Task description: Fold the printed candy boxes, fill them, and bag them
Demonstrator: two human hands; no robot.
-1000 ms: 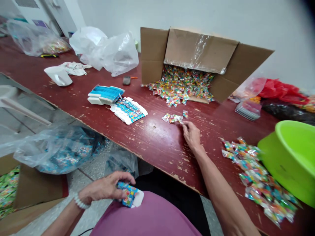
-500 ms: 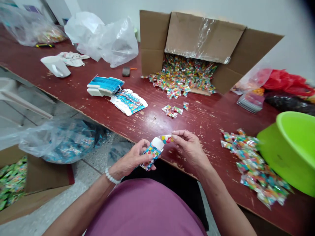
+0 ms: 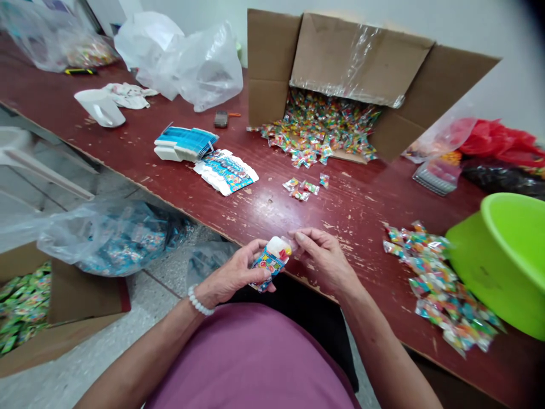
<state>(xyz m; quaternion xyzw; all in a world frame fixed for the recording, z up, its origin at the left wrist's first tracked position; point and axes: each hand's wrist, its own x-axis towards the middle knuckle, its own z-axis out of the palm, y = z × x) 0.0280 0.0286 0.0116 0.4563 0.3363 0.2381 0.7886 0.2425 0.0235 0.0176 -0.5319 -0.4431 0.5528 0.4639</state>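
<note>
My left hand is wrapped round a small blue printed candy box, its white top flap raised. At the mouth of the box is a clear candy packet with red and yellow sweets, its lower part inside the box. The thumb and fingers of my right hand pinch the packet's clear upper end. Beyond my hands lie a few loose candy packets and a flattened printed carton, beside a stack of folded blue cartons.
A cardboard box spills candy packets at the back. To the right, a packet pile lies beside a green basin. On the floor at left are a bag of blue boxes and a carton of green packets.
The candy packet has moved down from above the flap into the mouth of the box. My right hand has come slightly left with it, while my left hand still holds the box.
</note>
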